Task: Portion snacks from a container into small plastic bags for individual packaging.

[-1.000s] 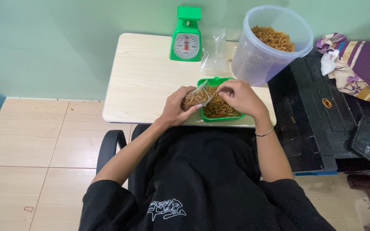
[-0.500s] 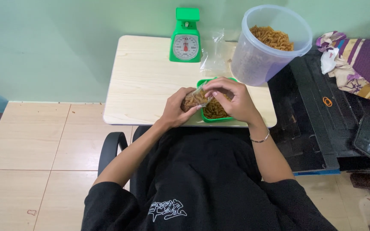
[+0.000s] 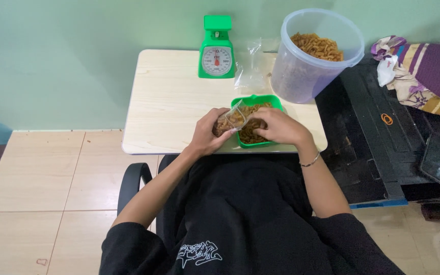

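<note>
Left hand curled, fingers gripping; right hand palm down, fingers bent; forearms converging.

You wear a black short-sleeved shirt with a white graphic print — and a thin bracelet on your right wrist.

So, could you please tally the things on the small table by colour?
Green: 2, the scale and the tray
Clear: 3, the tub, the spare bags and the bag in the left hand
Total: 5
</note>
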